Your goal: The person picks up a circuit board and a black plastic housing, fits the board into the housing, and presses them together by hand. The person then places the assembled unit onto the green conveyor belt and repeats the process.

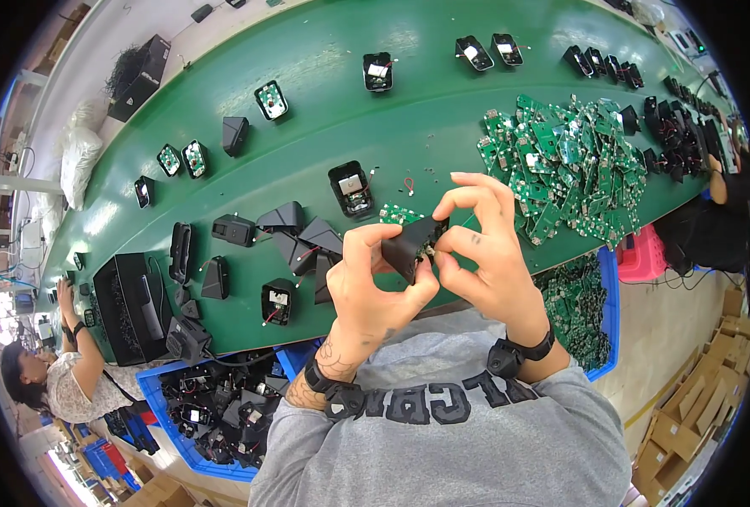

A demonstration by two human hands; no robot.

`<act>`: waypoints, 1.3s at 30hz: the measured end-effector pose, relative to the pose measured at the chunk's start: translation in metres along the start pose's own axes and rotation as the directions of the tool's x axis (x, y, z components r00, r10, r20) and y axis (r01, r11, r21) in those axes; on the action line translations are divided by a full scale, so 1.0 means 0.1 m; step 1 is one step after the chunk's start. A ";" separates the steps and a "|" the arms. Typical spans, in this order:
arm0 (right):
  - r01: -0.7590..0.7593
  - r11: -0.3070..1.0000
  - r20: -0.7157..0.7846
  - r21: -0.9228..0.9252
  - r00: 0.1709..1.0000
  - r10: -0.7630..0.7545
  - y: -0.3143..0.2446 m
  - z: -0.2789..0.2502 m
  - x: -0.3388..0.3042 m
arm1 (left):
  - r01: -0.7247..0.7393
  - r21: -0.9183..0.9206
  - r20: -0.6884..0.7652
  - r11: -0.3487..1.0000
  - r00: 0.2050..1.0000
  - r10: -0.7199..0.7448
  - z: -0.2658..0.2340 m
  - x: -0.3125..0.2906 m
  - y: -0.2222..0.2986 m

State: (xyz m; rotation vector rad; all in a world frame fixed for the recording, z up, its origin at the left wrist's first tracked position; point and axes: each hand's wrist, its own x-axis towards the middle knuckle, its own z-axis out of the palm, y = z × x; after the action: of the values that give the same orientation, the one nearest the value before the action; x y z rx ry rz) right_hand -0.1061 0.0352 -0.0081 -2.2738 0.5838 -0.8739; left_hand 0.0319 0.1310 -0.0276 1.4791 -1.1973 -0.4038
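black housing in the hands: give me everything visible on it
The black housing is a wedge-shaped shell, matte and plastic-looking, held above the green belt's near edge. The left hand grips it from below and behind, thumb across its face. The right hand pinches at its right end, where a small green board and thin wires show. Interior detail is too small to tell.

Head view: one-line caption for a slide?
Both hands, left hand and right hand, hold a black housing above a green belt.

Bright, even overhead light glares on the green belt (324,76); fisheye edges bend, perhaps slightly soft.
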 end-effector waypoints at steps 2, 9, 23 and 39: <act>-0.027 0.999 0.007 0.038 1.000 0.027 -0.01 0.00 0.02 | -0.153 0.175 -0.016 0.973 0.987 0.158 0.00 -0.01 -0.03; -0.071 0.995 0.090 0.077 0.994 0.064 0.06 -0.07 0.02 | -0.181 0.212 0.035 0.960 0.984 0.177 0.02 -0.01 -0.05; 0.567 0.804 0.177 -0.176 0.822 -0.541 0.08 -0.36 0.08 | 0.788 -0.330 0.646 0.519 0.590 -0.485 -0.25 0.33 -0.04; -0.135 0.985 -0.303 0.105 0.939 0.161 0.02 0.12 0.04 | 0.147 -0.190 0.013 0.971 0.989 -0.147 -0.03 0.18 -0.02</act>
State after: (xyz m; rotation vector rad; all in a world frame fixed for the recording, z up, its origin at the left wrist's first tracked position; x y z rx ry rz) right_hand -0.0953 0.0357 -0.0147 -2.0019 0.8304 -1.1669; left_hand 0.0423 0.1170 -0.0219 1.4046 -1.0208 -0.6022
